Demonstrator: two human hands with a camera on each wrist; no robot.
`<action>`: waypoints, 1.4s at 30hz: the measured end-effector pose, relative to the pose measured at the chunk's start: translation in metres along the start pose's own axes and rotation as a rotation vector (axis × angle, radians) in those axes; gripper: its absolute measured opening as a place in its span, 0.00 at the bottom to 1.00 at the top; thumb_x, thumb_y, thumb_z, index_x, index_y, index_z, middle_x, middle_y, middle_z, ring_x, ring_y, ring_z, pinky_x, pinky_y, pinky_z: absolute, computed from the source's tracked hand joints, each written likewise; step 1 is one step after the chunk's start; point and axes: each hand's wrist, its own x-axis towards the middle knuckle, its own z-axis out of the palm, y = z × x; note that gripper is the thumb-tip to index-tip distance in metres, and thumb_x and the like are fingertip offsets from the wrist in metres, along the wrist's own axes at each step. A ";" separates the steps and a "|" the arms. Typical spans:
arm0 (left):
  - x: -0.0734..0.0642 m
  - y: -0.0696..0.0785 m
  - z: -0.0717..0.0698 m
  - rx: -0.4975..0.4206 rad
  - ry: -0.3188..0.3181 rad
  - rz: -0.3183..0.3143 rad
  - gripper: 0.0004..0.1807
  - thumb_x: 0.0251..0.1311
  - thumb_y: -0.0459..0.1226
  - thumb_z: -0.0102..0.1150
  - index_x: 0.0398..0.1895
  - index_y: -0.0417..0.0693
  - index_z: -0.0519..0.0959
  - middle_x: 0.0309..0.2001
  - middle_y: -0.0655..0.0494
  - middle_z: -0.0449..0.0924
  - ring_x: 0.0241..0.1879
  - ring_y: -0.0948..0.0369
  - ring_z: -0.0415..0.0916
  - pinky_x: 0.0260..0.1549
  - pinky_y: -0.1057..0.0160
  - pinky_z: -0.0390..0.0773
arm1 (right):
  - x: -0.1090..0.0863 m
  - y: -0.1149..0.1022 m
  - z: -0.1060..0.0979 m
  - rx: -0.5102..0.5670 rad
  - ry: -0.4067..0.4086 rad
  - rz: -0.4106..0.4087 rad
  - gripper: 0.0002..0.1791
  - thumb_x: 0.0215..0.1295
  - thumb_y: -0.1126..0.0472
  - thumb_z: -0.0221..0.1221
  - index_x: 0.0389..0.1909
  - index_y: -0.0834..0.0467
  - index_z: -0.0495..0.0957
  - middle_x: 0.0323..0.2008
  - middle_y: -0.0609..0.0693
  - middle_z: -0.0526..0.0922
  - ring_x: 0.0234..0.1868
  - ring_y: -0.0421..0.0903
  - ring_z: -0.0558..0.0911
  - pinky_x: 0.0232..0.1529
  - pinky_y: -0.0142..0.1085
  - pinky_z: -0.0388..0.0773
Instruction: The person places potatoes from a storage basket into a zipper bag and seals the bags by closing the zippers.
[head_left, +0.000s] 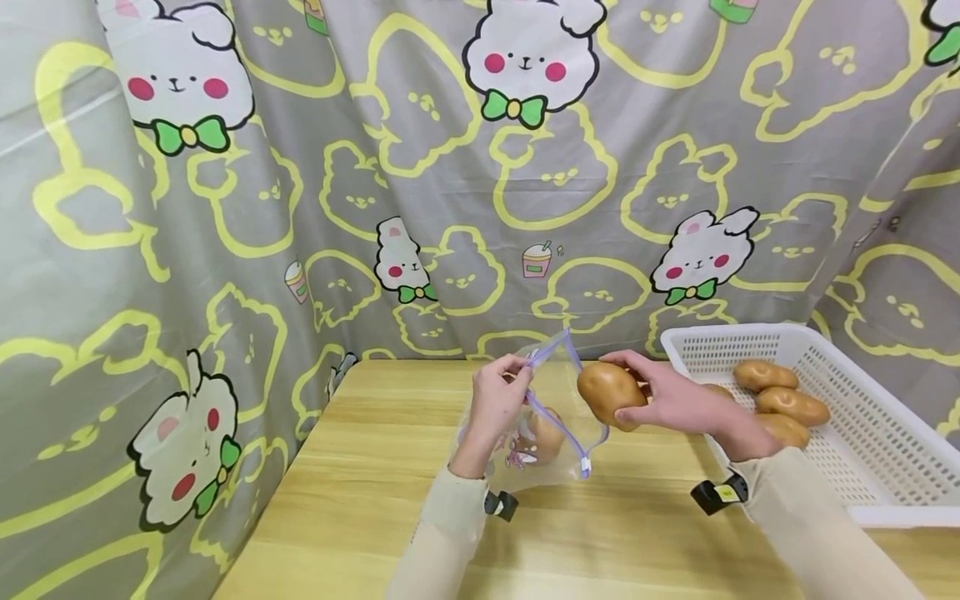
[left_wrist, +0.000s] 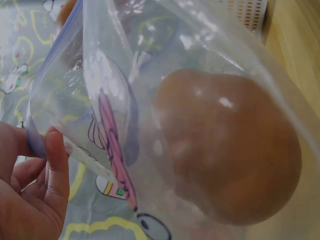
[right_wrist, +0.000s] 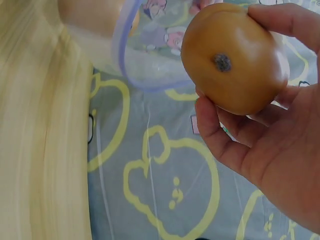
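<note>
A clear zip bag (head_left: 510, 467) with a purple-edged mouth is held above the table by my left hand (head_left: 497, 398), whose thumb and fingers pinch the rim. Inside the bag lies one potato (left_wrist: 230, 150), seen through the plastic. My right hand (head_left: 671, 398) grips a second brown potato (head_left: 609, 393) just right of the bag's spread mouth. In the right wrist view a dark spot marks the end of that gripped potato (right_wrist: 235, 60), and thumb and fingers curl round its sides. A slider (head_left: 585, 465) sits at the lower corner of the rim.
A white perforated plastic basket (head_left: 885, 442) stands on the right of the wooden table (head_left: 352, 483). Several potatoes (head_left: 791, 406) lie in its left part, some hidden behind my right wrist. A grey patterned curtain (head_left: 450, 192) hangs behind and to the left of the table.
</note>
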 end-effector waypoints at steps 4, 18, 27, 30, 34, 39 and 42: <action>0.000 0.001 0.000 -0.004 -0.001 0.000 0.05 0.58 0.30 0.58 0.33 0.38 0.83 0.24 0.50 0.80 0.16 0.64 0.73 0.15 0.65 0.80 | 0.004 -0.004 0.004 0.037 -0.014 -0.030 0.36 0.53 0.65 0.67 0.64 0.58 0.63 0.53 0.56 0.72 0.46 0.50 0.75 0.39 0.37 0.80; 0.002 0.004 -0.003 0.025 -0.011 0.011 0.05 0.59 0.30 0.58 0.34 0.39 0.83 0.25 0.52 0.80 0.16 0.64 0.74 0.15 0.65 0.80 | 0.020 -0.012 0.017 -0.116 -0.032 -0.032 0.35 0.52 0.61 0.68 0.62 0.58 0.66 0.48 0.52 0.76 0.42 0.46 0.77 0.38 0.37 0.78; 0.006 0.007 0.000 0.017 -0.026 0.009 0.06 0.59 0.31 0.57 0.34 0.39 0.83 0.25 0.53 0.78 0.16 0.64 0.73 0.15 0.65 0.79 | 0.027 -0.016 0.023 -0.243 -0.062 -0.085 0.34 0.52 0.60 0.68 0.60 0.62 0.69 0.52 0.55 0.76 0.43 0.46 0.77 0.39 0.39 0.77; 0.007 0.010 0.002 0.008 -0.029 0.003 0.06 0.59 0.31 0.57 0.34 0.39 0.83 0.25 0.53 0.78 0.16 0.64 0.73 0.16 0.65 0.80 | 0.028 -0.015 0.025 -0.249 -0.066 -0.073 0.33 0.51 0.61 0.69 0.58 0.63 0.69 0.50 0.55 0.77 0.43 0.46 0.77 0.40 0.39 0.77; 0.006 0.011 0.003 0.013 -0.028 -0.005 0.05 0.60 0.31 0.57 0.34 0.39 0.83 0.25 0.53 0.79 0.16 0.64 0.73 0.16 0.65 0.80 | 0.029 -0.011 0.029 -0.282 -0.073 -0.083 0.32 0.51 0.61 0.69 0.58 0.63 0.70 0.51 0.55 0.76 0.43 0.46 0.77 0.40 0.38 0.78; 0.005 0.010 0.002 0.017 -0.015 -0.021 0.05 0.60 0.30 0.58 0.33 0.39 0.82 0.21 0.53 0.78 0.16 0.64 0.73 0.16 0.65 0.79 | 0.033 -0.007 0.037 -0.303 -0.072 -0.095 0.32 0.50 0.62 0.69 0.58 0.64 0.71 0.50 0.57 0.76 0.43 0.47 0.78 0.38 0.36 0.79; 0.006 0.010 0.003 -0.015 -0.021 -0.033 0.05 0.60 0.30 0.58 0.33 0.38 0.82 0.21 0.51 0.78 0.17 0.63 0.74 0.17 0.64 0.80 | 0.034 -0.005 0.038 -0.275 -0.065 -0.064 0.31 0.50 0.63 0.69 0.56 0.64 0.71 0.47 0.56 0.79 0.41 0.46 0.79 0.37 0.34 0.79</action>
